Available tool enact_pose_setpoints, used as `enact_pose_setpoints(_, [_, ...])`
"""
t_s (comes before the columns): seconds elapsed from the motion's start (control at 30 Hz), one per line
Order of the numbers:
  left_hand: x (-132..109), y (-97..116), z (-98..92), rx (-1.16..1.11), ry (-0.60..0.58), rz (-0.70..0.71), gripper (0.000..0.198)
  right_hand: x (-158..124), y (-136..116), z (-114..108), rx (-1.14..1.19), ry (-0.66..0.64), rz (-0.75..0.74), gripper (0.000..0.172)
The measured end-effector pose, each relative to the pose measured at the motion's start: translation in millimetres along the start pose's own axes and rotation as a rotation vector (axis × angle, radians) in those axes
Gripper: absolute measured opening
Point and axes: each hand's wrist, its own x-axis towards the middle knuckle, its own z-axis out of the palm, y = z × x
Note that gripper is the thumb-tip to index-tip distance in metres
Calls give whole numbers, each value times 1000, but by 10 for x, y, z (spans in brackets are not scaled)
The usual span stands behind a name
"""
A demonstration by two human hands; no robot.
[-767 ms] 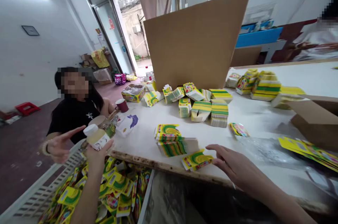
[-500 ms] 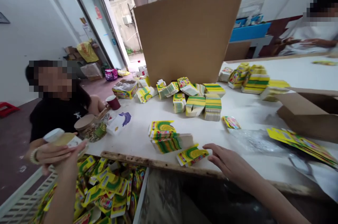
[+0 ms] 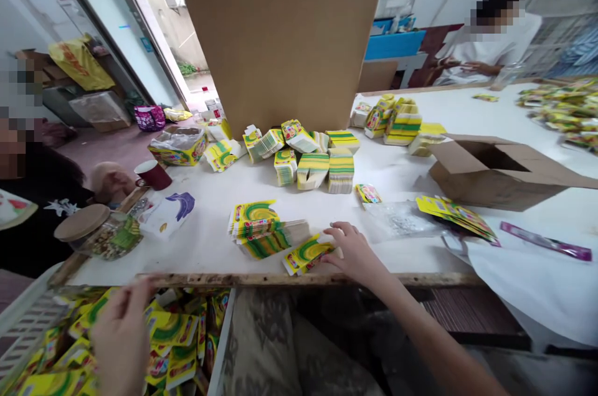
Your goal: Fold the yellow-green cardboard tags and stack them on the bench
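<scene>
My right hand (image 3: 351, 253) has its thumb and fingers around the right end of a yellow-green printed carton (image 3: 306, 254) near the table's front edge. Just behind that carton leans a stack of flat cartons (image 3: 266, 231) in the same print. My left hand (image 3: 122, 334), smeared by motion, hangs over a white plastic crate (image 3: 222, 346) full of similar small yellow packs (image 3: 175, 330). Its fingers look drawn together, but the blur hides whether anything is in them.
Bundled cartons (image 3: 327, 169) stand before a tall cardboard sheet (image 3: 289, 41). Right are an open cardboard box (image 3: 504, 187) and a plastic bag (image 3: 402, 221). A lidded jar (image 3: 109, 234) and a mug (image 3: 154, 175) stand left. Co-workers sit left and far right.
My left hand has come down and away from the left co-worker's hand, over the crate. My right hand has closed in on the carton. The view has turned right.
</scene>
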Motion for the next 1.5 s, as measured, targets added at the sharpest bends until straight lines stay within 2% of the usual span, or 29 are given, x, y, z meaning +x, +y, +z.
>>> enact_pose_setpoints(0.03, [-229, -14, 106, -143, -36, -23, 44, 8, 6, 4, 2, -29, -3, 26])
enact_pose_setpoints(0.1, [-635, 1, 277, -366, -280, 1, 41, -11, -17, -33, 16, -78, -21, 12])
enact_pose_setpoints(0.13, [-792, 39, 330, -420, -346, 6, 43, -40, -51, -73, 23, -92, -34, 9])
enact_pose_setpoints(0.2, [-1001, 178, 366, -443, -411, 168, 44, -133, -174, -180, 31, -81, -75, 8])
enact_pose_setpoints(0.3, [-1120, 475, 334, -258, -434, 577, 57, -310, -469, -350, 38, -30, -200, 14])
enact_pose_setpoints(0.37, [-1160, 646, 347, -56, -458, 757, 85, -421, -676, -426, 58, -25, -307, 13])
enact_pose_setpoints(0.4, [-1184, 702, 375, 36, -487, 796, 95, -469, -761, -447, 78, -28, -357, 12])
enact_pose_setpoints(0.43, [-1212, 734, 413, 103, -520, 802, 95, -511, -825, -456, 106, -21, -402, 12])
enact_pose_setpoints(0.5, [-1272, 726, 495, 153, -572, 740, 75, -577, -883, -435, 199, 40, -433, 18])
enact_pose_setpoints(0.57, [-1333, 652, 549, 139, -556, 660, 58, -621, -875, -364, 359, 157, -349, 43])
enact_pose_setpoints(0.63, [-1394, 566, 554, 122, -469, 612, 58, -653, -861, -254, 605, 192, -194, 66])
enact_pose_setpoints(0.7, [-1455, 514, 524, 100, -419, 599, 62, -681, -899, -131, 950, 34, -45, 63])
enact_pose_setpoints(0.8, [-1532, 523, 459, 22, -489, 602, 69, -723, -1043, 2, 1498, -345, 236, 47])
enact_pose_setpoints(0.87, [-1562, 554, 424, -40, -585, 596, 73, -748, -1123, 28, 1711, -481, 415, 44])
enact_pose_setpoints(0.93, [-1574, 574, 403, -76, -665, 590, 74, -766, -1138, 25, 1780, -551, 454, 45])
enact_pose_setpoints(1.03, [-1583, 565, 403, -73, -733, 596, 75, -783, -1065, 42, 1734, -624, 342, 54])
enact_pose_setpoints(1.1, [-1593, 538, 424, -68, -785, 580, 75, -801, -1003, 98, 1574, -619, 269, 60])
enact_pose_setpoints(1.17, [-1606, 500, 460, -74, -840, 541, 73, -828, -960, 183, 1342, -518, 201, 64])
enact_pose_setpoints(1.23, [-1614, 450, 511, -80, -873, 491, 70, -857, -935, 271, 1147, -367, 71, 70])
enact_pose_setpoints(1.3, [-1614, 395, 564, -96, -852, 484, 68, -874, -917, 338, 993, -273, -118, 70])
enact_pose_setpoints(1.37, [-1605, 354, 599, -87, -783, 510, 59, -868, -896, 373, 836, -269, -293, 58])
enact_pose_setpoints(1.43, [-1587, 344, 592, -107, -689, 495, 57, -842, -865, 381, 715, -259, -383, 49])
enact_pose_setpoints(1.5, [-1561, 364, 539, -137, -663, 398, 58, -812, -834, 374, 665, -216, -399, 49])
